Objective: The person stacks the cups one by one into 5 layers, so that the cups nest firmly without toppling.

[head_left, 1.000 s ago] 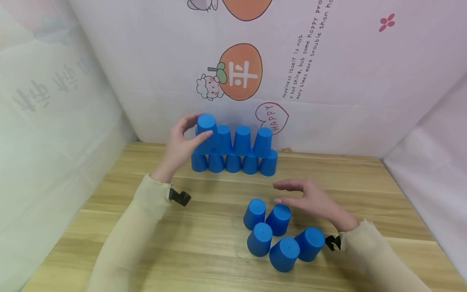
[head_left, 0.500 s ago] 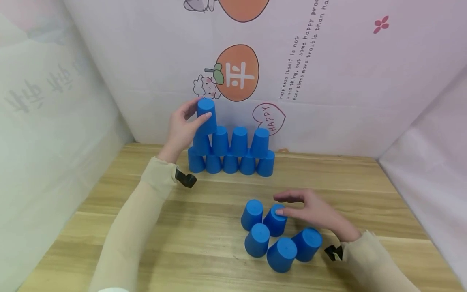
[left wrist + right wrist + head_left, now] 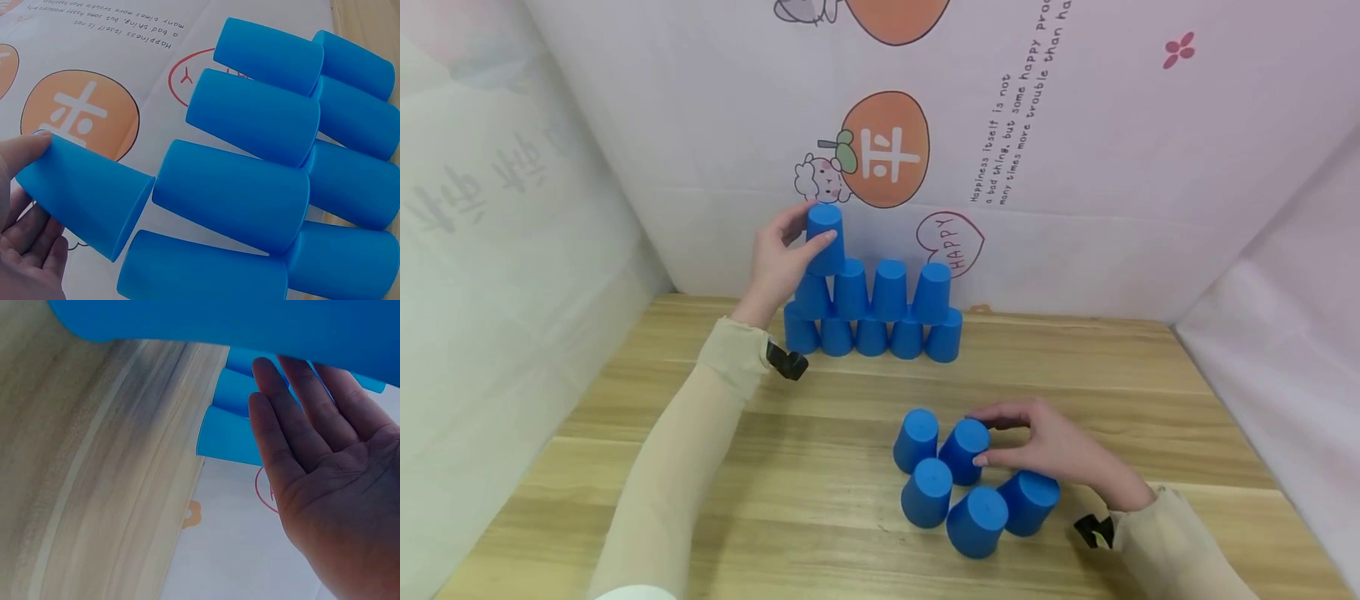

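Note:
In the head view my left hand [image 3: 778, 262] holds an upside-down blue cup [image 3: 826, 242] by its sides, thumb in front. The left wrist view shows that cup's rim right at the tops of two cups in the stack [image 3: 231, 190]. The stack is two rows of upside-down blue cups against the wall. My right hand [image 3: 1041, 442] is around the top of another blue cup [image 3: 962, 454], thumb at its near side and fingers behind. The right wrist view shows the lower fingers nearly straight, some tips hidden behind a blue cup [image 3: 250, 325].
Several upside-down blue cups stand close together on the wooden table [image 3: 820, 467], among them a front cup [image 3: 977, 522] and one below my right hand [image 3: 1030, 502]. A printed white cloth wall [image 3: 1075, 250] rises behind the stack.
My left hand has raised its cup from in front of the second row to above that row. My right hand has come down, its thumb and fingers now spread around a cup top.

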### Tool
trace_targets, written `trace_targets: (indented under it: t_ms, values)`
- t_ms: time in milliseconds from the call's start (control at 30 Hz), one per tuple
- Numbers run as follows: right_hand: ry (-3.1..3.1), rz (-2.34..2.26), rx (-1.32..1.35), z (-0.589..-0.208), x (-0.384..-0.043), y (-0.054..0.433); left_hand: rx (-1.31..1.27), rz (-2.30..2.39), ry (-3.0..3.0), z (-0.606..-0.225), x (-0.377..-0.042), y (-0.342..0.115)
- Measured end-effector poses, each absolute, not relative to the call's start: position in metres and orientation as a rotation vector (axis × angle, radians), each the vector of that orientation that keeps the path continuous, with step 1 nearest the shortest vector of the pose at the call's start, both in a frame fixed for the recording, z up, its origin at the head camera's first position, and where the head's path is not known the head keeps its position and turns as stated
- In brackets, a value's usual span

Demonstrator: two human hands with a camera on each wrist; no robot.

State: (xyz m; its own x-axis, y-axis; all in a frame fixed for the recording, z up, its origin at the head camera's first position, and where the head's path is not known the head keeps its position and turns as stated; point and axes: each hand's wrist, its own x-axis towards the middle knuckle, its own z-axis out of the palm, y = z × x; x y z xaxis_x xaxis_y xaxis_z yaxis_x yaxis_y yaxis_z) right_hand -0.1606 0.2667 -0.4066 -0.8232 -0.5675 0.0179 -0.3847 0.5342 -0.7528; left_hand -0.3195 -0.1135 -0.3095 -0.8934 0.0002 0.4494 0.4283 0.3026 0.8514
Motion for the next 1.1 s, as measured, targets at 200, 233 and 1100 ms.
trace_targets:
  t_ms: [200, 233, 1100]
  values:
    - [2.54, -1.171, -0.814, -0.409, -0.16, 0.268, -0.351, -1.599, -2.227, -0.312, -0.323, -0.115]
    - [2.541, -1.171, -0.816, -0.409, -0.16, 0.268, -0.349, -1.595, -2.228, -0.312, -0.323, -0.115]
    - [2.634, -1.248, -0.786, -0.392, -0.168, 0.268, -0.452, -1.504, -2.07, -0.293, -0.266, -0.109]
